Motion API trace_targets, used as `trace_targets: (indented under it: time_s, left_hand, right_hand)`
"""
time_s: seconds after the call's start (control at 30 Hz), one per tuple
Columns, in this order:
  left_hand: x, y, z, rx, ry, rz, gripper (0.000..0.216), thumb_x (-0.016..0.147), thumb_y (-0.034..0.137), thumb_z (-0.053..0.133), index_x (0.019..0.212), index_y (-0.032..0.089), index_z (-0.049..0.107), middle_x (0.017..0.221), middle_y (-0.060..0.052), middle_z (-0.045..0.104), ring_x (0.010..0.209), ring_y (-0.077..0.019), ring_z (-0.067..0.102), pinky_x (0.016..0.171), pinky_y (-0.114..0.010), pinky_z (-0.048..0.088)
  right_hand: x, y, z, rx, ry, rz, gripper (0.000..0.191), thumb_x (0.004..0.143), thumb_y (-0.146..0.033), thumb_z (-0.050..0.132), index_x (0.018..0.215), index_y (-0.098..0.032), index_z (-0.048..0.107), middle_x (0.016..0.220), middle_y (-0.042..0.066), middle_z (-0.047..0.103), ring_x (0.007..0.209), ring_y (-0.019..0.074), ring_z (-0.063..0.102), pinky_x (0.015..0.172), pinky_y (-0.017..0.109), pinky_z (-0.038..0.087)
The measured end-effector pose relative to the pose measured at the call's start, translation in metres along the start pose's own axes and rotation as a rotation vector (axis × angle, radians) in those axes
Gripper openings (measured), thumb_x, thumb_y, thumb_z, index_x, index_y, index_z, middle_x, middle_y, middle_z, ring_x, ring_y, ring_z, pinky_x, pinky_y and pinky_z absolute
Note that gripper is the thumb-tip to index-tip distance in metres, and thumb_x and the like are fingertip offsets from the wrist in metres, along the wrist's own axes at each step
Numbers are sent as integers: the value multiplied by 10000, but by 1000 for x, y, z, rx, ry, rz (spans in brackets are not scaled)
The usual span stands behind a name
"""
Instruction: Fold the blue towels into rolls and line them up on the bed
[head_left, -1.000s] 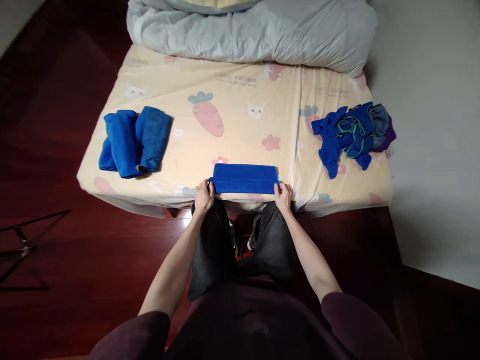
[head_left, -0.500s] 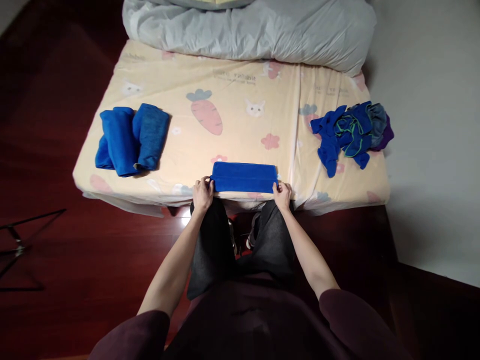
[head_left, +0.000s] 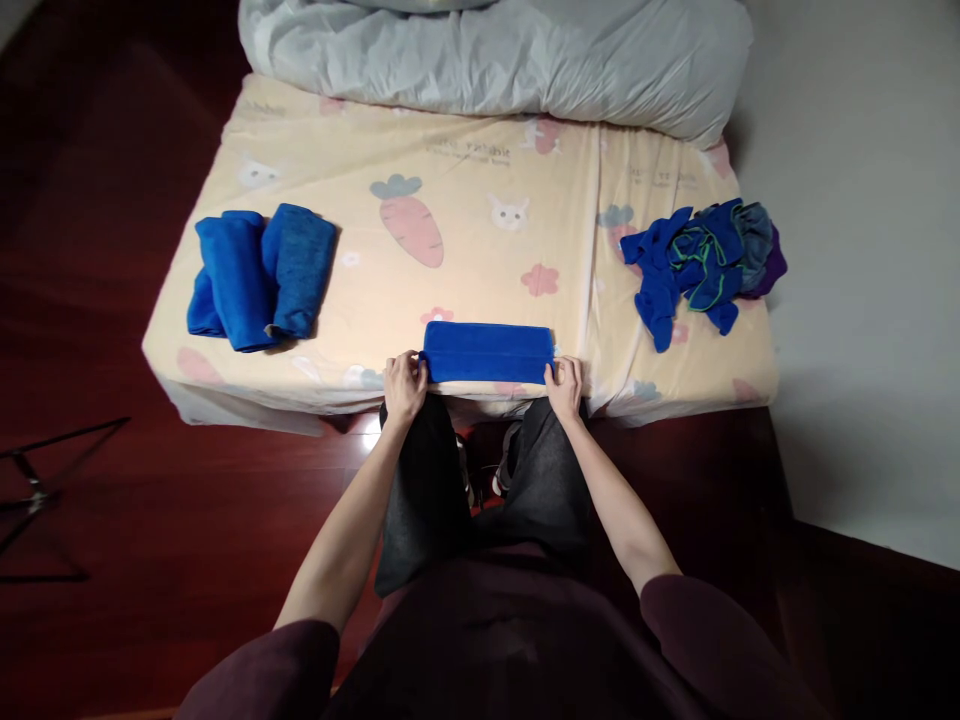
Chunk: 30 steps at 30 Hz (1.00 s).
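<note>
A blue cloth (head_left: 487,353), folded into a flat, wide rectangle, lies at the near edge of the bed. My left hand (head_left: 406,386) pinches its near left corner with closed fingers. At the near right corner, my right hand (head_left: 565,387) is closed on the same cloth. Farther left on the bed lie several blue cloth bundles (head_left: 238,282), rolled or folded and leaning on one another. A crumpled heap of cloths (head_left: 705,255) sits to the right, mostly blue, with green edging on one and a purple piece at its far side.
The bed (head_left: 465,230) wears a cream sheet printed with carrots and rabbits. A grey bulky quilt (head_left: 495,60) runs along its far side. A pale wall (head_left: 862,300) stands at the right. Black tripod legs (head_left: 37,495) rest on the dark red floor at the left.
Both hands keep their hold on the blue cloth's near corners. The view has shifted very slightly; the cloth and the other piles look unmoved.
</note>
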<state>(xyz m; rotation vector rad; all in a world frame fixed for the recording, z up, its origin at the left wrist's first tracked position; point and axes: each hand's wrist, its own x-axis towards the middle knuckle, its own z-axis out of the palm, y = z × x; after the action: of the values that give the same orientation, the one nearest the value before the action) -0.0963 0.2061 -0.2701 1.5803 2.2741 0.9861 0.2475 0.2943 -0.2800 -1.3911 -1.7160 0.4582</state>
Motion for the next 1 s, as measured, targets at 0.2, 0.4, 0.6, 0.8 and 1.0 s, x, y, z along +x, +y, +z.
trace_targets:
  time_s: [0.2,0.4,0.6,0.8,1.0]
  left_hand:
    - [-1,2,-4,-83,-53,157,344,1027,267,456,1283,248,684,1367,-119,665,1316,-290,553,1170,-518,426]
    - [1,3,-7,-154,-148,182,442,1039,277,408,1400,244,662,1349,-100,699,1354,-272,547,1199,-515,426]
    - [2,2,-8,-146,-197,170,574,924,444,676,1450,225,603,1435,-148,624,1409,-319,505,1234,-538,381]
    - [4,-1,-6,-124,-228,214,646,795,201,659,1437,209,585,1474,-131,612,1419,-326,488,1243,-547,373]
    - [4,-8,-5,-207,-178,191,585,809,106,539,1380,185,636,1373,-134,640,1381,-282,524,1229,-494,413]
  right_hand:
    - [-3,-3,-5,-3,-125,-91,266,1025,-253,508,987,-261,771,1166,106,728,1159,275,641,1100,507,509]
    - [1,-7,-8,7,-187,-143,339,1040,-231,450,1089,-271,782,1229,71,752,1189,261,636,1099,477,522]
    - [4,-13,-19,-49,-307,-161,355,944,-320,631,1286,-258,705,1400,71,678,1283,308,587,1165,511,443]
    - [4,-10,-19,-28,-323,-177,527,786,-119,608,1300,-223,670,1427,85,655,1310,320,571,1185,522,420]
    - [5,-3,-14,63,-250,-137,425,873,-99,518,1241,-227,690,1374,85,693,1297,273,598,1168,504,463]
